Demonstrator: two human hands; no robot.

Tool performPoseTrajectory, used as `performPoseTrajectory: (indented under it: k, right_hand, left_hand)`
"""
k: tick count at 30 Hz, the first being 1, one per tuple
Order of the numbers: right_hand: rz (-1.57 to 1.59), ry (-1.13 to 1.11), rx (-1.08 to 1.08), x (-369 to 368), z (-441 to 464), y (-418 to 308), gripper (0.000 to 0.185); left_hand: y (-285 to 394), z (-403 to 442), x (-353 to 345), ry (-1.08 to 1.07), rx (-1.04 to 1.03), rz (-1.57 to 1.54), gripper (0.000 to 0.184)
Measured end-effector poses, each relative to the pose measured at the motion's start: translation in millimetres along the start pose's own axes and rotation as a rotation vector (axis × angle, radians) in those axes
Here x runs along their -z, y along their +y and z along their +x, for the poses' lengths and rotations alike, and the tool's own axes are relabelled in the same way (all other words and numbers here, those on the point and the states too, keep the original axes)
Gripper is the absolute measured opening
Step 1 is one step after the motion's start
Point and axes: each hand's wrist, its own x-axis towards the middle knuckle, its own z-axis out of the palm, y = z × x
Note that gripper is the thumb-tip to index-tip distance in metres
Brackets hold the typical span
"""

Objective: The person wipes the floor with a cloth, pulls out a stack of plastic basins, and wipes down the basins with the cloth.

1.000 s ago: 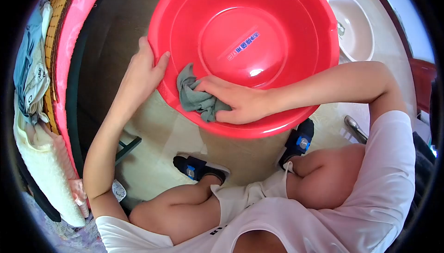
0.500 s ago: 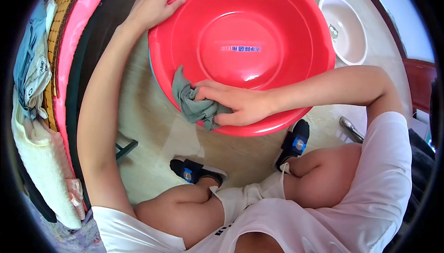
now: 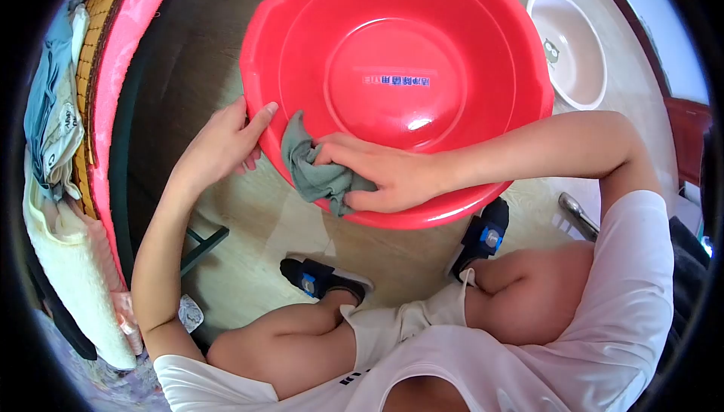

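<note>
A large red plastic basin (image 3: 467,122) with printed lettering on its floor takes up the upper middle of the view. My left hand (image 3: 220,147) is at its left rim, the thumb on the edge and the fingers curled beneath it. A crumpled grey-green cloth (image 3: 315,169) lies over the near left rim, partly inside the basin. My right hand (image 3: 396,177) is closed around this cloth and presses it against the rim. The hand hides part of the cloth.
A smaller off-white basin (image 3: 579,58) with an owl picture stands on the floor at the upper right. Slippered feet (image 3: 320,278) are below the red basin. At the left are folded clothes (image 3: 56,125), a cream towel (image 3: 75,276) and a dark metal leg (image 3: 204,250).
My left hand has slid down along the left rim from the top of the basin, toward my body. My right hand and the cloth have stayed almost in place.
</note>
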Motion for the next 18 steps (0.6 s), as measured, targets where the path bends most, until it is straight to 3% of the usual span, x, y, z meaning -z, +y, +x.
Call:
performPoseTrajectory:
  k: [2,3,6,9,12,14,18]
  right_hand:
    - [-0.006,-0.001,-0.002,-2,0,1,0.052]
    - [-0.015,0.013,-0.002,-3,0,2,0.053]
    - [-0.024,0.024,0.006,-4,4,2,0.054]
    - [-0.033,0.049,-0.008,-8,11,1,0.055]
    - [-0.041,0.063,-0.041,-12,5,-6,0.055]
    - [-0.040,0.047,-0.048,-13,2,-9,0.055]
    - [-0.060,0.024,-0.013,-2,-11,-13,0.055]
  left_hand:
    - [-10,5,-7,0.025,-0.061,-0.302,0.054]
    - [-12,8,-5,0.023,-0.061,-0.298,0.054]
    - [-14,21,4,0.006,-0.015,-0.188,0.048]
    - [-10,41,21,0.055,-0.116,-0.006,0.043]
    - [8,63,41,0.143,-0.195,0.062,0.050]
    - [16,86,56,0.279,-0.296,0.343,0.052]
    - [49,123,63,0.483,-0.470,0.593,0.051]
